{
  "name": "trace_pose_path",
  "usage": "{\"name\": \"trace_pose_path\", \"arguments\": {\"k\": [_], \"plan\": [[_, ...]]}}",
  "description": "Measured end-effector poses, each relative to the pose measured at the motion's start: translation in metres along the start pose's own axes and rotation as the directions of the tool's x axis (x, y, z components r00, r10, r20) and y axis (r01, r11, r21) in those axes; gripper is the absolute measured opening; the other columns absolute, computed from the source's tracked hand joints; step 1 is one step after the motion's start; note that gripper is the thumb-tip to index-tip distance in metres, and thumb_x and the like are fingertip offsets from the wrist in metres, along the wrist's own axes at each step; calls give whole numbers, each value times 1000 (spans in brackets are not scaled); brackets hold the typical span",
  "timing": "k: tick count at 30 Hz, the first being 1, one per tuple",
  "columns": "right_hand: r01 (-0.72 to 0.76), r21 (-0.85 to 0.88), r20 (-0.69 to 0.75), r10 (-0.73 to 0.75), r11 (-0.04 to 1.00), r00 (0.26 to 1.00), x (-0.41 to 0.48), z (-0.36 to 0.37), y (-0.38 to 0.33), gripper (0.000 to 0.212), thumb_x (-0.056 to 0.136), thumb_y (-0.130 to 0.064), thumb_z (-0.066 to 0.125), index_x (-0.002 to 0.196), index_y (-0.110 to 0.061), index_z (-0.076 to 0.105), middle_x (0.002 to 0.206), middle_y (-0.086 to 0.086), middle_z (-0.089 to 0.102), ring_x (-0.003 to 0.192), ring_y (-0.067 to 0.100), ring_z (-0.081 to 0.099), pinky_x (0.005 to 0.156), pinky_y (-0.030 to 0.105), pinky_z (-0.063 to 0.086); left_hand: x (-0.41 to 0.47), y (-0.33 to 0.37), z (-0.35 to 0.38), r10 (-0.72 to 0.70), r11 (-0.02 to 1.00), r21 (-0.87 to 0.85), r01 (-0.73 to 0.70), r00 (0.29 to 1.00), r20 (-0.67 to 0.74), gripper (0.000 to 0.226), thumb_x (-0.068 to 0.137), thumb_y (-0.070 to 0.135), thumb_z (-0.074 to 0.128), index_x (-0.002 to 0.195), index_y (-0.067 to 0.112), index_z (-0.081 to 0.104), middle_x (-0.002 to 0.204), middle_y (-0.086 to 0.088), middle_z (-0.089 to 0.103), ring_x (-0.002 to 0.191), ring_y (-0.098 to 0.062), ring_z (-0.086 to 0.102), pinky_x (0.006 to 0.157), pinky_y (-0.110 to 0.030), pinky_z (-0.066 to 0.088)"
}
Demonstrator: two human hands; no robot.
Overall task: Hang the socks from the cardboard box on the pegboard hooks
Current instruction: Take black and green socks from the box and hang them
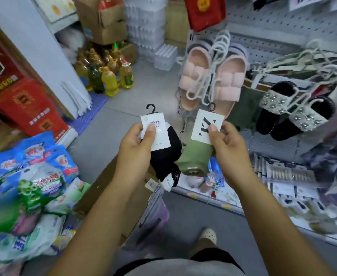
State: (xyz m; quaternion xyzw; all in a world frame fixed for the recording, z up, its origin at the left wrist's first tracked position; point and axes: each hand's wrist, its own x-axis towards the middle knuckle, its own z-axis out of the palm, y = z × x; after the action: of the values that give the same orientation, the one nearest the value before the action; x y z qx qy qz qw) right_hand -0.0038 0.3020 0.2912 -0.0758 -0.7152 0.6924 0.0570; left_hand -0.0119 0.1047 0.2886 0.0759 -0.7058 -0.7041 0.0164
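Forearms reached forward from the bottom of the view, above a grey shirt hem and a pale clog [208,235] on the grey floor [123,124]. The left hand [135,148] held a pair of black socks [166,156], its fingers [150,134] closed on the white card with the thumb pressed to the card's face; a small black hook stood up from the top of that card, and the socks hung down below the hand. The right hand [226,145] held a pair of green socks [195,158] just beside the black pair, its fingers [213,130] gripping a white card printed with large black letters, thumb on the front, the card tilted to the right and topped by its own dark hook. The two pairs hung close together without clearly touching.

Below the left forearm lay the brown cardboard box [102,188], with packaged items showing at its right edge. Left of the box was a heap of blue and green plastic bags [30,176]. Right of the hands, a low shelf [223,204] carried small packaged goods, blurred.

Farther off, the white pegboard [273,36] rose on the right, with pink slippers [209,80] on white hangers and black jewelled sandals [295,110] hanging from it. On the floor beyond stood yellow oil bottles [107,76], with red cartons [18,92] to the left and brown boxes stacked behind.
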Motion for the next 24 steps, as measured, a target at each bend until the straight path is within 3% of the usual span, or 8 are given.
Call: {"name": "trace_pose_path", "arguments": {"k": [6, 8, 10, 12, 15, 18, 22, 24], "plan": [[88, -20, -148, -90, 996, 985, -7, -81, -30, 10, 104, -28, 51, 105, -22, 60, 83, -3, 77, 70, 10, 70, 62, 29, 54, -3, 36, 79, 62, 998, -22, -58, 973, 224, 20, 105, 32, 53, 112, 22, 68, 98, -2, 78, 94, -22, 75, 81, -39, 60], [119, -36, -171, -123, 992, 978, -6, -110, -44, 10, 104, -29, 51, 105, -24, 59, 83, -1, 76, 69, 12, 69, 62, 30, 53, -4, 48, 111, 104, 995, -27, -101, 960, 262, 19, 104, 31, 54, 113, 22, 68, 99, -1, 78, 95, -23, 75, 83, -37, 60], [154, -54, -167, -161, 987, 973, -3, -141, -56, 11, 104, -34, 51, 103, -26, 59, 80, 10, 72, 67, 19, 65, 61, 34, 51, -6, 59, 143, 148, 989, -65, -135, 948, 281, 19, 104, 30, 54, 116, 23, 67, 104, -1, 78, 100, -22, 74, 84, -33, 60], [195, -88, -160, -207, 977, 965, 2, -172, -67, 20, 98, -48, 54, 103, -30, 57, 87, 33, 61, 66, 26, 54, 60, 43, 44, -9, 69, 175, 190, 982, -77, -175, 936, 297, 24, 102, 37, 57, 123, 27, 65, 114, 3, 76, 107, -18, 72, 94, -39, 57], [259, -104, -162, -273, 960, 948, 15, -215, -87, 30, 90, -57, 55, 103, -30, 57, 95, 41, 56, 70, 27, 51, 59, 54, 44, -10, 91, 220, 282, 959, -89, -268, 911, 301, 17, 104, 35, 54, 116, 32, 66, 106, 16, 76, 100, -5, 72, 92, -31, 58], [313, -123, -166, -331, 942, 929, 26, -253, -109, 17, 98, -47, 54, 105, -33, 59, 95, 27, 68, 72, 30, 58, 65, 58, 50, -12, 111, 259, 354, 935, -92, -342, 895, 271, 17, 104, 34, 54, 114, 31, 67, 108, 3, 76, 99, -19, 74, 94, -48, 58], [392, -174, -146, -418, 903, 897, 44, -297, -133, 20, 96, -51, 54, 102, -32, 59, 97, 36, 62, 78, 58, 58, 69, 65, 50, -9, 136, 301, 446, 895, -69, -441, 877, 176, 18, 97, 49, 60, 102, 32, 67, 100, -2, 76, 97, -30, 72, 91, -59, 55], [399, -161, -152, -422, 903, 894, 54, -315, -143, 16, 98, -48, 55, 101, -34, 61, 93, 29, 68, 78, 56, 59, 70, 63, 51, -6, 149, 318, 478, 879, -73, -472, 866, 146, 19, 96, 49, 61, 99, 32, 67, 97, -5, 76, 95, -33, 71, 89, -60, 55]]}}
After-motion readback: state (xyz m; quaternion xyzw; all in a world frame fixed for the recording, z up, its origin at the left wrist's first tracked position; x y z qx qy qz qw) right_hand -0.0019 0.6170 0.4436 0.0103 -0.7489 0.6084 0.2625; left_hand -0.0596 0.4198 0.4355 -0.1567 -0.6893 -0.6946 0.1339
